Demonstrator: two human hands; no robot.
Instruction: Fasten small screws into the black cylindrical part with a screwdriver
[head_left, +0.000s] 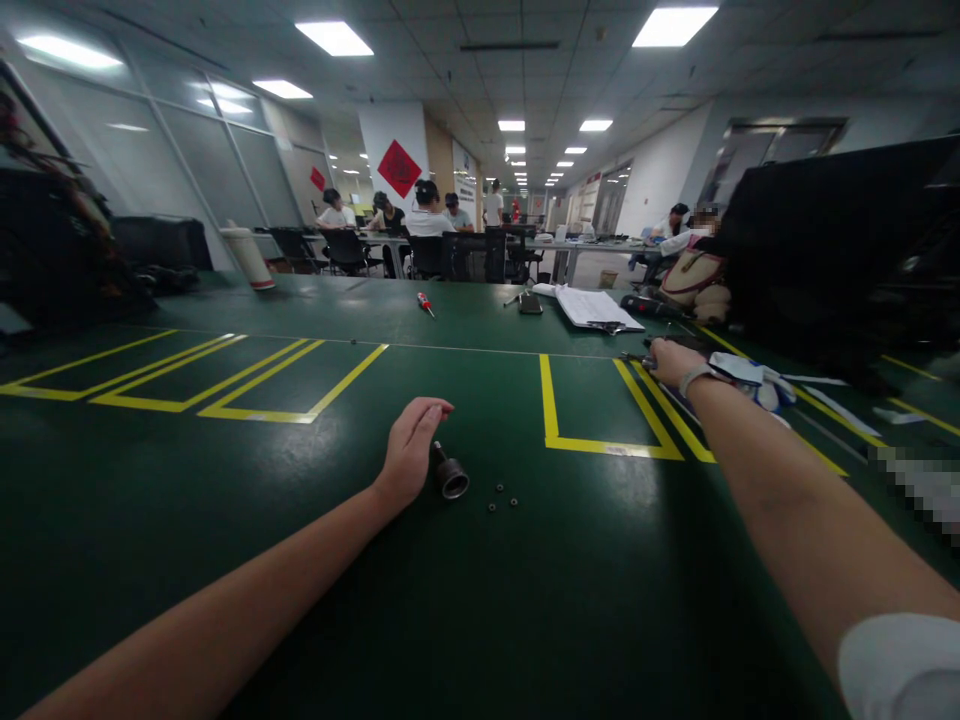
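Note:
My left hand [409,455] rests on its edge on the green table, its fingers stretched out and slightly curved, holding nothing. Right beside it lies a metal cup-shaped part with a thin shank [453,480], its open end facing me. Three small nuts lie to the right of that part: one nut [499,488] at the back, another nut [514,502] to the right and a third nut [492,507] nearest me. My right hand [673,362] reaches far forward to the right, its fingers closed at some dark metal tools [637,360]; what they grip is too small to make out.
Yellow tape [551,400] marks off bays on the table [480,600]. Farther back are a red screwdriver [425,305], a phone-like dark object [530,303], a clipboard with papers [596,310] and a cup [249,258]. White gloves [750,378] lie by my right wrist. Several people sit beyond.

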